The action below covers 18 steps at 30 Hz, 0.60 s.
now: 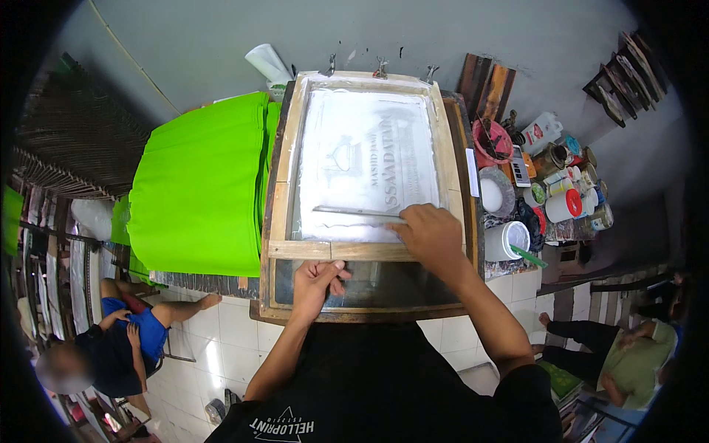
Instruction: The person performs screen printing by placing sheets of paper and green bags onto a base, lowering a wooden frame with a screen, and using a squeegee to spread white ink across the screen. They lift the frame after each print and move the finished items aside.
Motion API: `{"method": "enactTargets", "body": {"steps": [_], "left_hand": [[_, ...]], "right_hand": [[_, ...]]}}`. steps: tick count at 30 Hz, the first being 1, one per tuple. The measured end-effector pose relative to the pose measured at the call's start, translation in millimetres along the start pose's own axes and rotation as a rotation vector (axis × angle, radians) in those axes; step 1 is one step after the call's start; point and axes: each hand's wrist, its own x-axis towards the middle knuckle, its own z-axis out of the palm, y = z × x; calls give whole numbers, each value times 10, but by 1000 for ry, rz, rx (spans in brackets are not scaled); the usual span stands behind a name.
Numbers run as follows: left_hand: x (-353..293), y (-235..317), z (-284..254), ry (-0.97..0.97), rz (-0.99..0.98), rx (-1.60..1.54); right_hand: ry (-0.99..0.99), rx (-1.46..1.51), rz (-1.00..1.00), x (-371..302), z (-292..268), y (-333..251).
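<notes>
A wooden-framed printing screen [331,252] lies on a dark-framed board [443,294] in front of me. Pale mesh fills the frame, with dark lettering and a drawn motif on it, and white ink is smeared around its edges. My right hand [430,235] grips the right end of a long thin squeegee [353,213] laid across the near part of the mesh. A wavy line of white ink runs just on the near side of the blade. Against the frame's near rail, my left hand [316,286] is closed with curled fingers; whether it holds anything is hidden.
Left of the screen rises a stack of bright green fabric [199,184]. To the right stand a white ink tub [507,240], a pink bucket [492,143] and several jars. Clamps [380,68] line the screen's far edge. People sit at lower left [136,317] and lower right [641,354].
</notes>
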Motion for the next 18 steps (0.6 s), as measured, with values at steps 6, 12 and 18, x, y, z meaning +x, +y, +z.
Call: {"method": "enactTargets", "body": {"steps": [6, 12, 18], "left_hand": [[5, 30, -53, -11, -79, 13], [12, 44, -51, 24, -89, 35], [10, -8, -61, 33, -96, 61]], "right_hand": [[-48, 112, 50, 270, -22, 115], [-410, 234, 92, 471, -287, 130], [-199, 112, -75, 77, -63, -87]]}}
